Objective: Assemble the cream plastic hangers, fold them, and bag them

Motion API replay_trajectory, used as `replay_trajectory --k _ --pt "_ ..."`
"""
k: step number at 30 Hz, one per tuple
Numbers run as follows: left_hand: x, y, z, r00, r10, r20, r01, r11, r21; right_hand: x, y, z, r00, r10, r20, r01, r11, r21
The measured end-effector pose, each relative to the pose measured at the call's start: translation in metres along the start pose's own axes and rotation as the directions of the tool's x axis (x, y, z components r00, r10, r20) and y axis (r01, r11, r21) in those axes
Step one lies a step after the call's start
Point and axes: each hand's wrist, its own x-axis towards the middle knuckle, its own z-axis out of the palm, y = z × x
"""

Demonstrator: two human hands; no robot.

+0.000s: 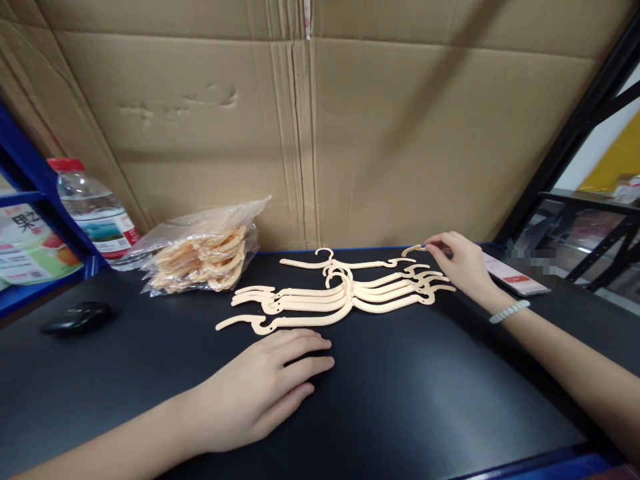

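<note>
The right hand (459,262) pinches a cream piece (412,251), its fingers (437,241) hiding one end. The left hand (263,385), loosely open, is near hangers (349,297) overlapping too closely to count.

Likely a workshop: bench (410,393), cardboard wall (400,127), rack (570,137)

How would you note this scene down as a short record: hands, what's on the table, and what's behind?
Left hand: palm down near the hangers, nothing seen in it
Right hand: pinching a curved piece
Middle: cream hangers laid in a row
Left side: plastic bag of cream pieces, bottle with red cap, black mouse
Right side: phone
Surface: dark table
Behind: cardboard
</note>
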Motion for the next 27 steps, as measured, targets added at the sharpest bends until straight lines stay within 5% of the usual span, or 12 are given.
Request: replay_trajectory --k 6,13,17,22,27 --pt "0.002 0.003 -0.004 1.0 -0.004 -0.012 0.004 0.999 -0.032 0.0 -0.008 -0.004 0.947 0.284 -0.154 -0.231 0.928 0.291" --pt "0.007 0.015 0.001 0.976 -0.2 -0.084 0.161 0.929 -0.334 -0.016 -0.078 0.0 0.937 0.341 0.076 -0.301 0.679 0.669" --pt "0.014 0.027 0.009 0.919 -0.392 -0.046 0.283 0.736 -0.615 -0.035 -0.131 -0.002 0.956 0.177 0.235 -0.294 0.583 0.757" --pt "0.024 0.036 0.016 0.871 -0.49 -0.016 0.205 0.394 -0.896 -0.061 -0.167 -0.002 0.924 -0.141 0.356 -0.212 0.586 0.782" --pt "0.026 0.036 0.016 0.782 -0.621 -0.046 0.21 0.332 -0.919 -0.07 -0.173 -0.001 0.854 -0.39 0.345 -0.013 0.646 0.763"
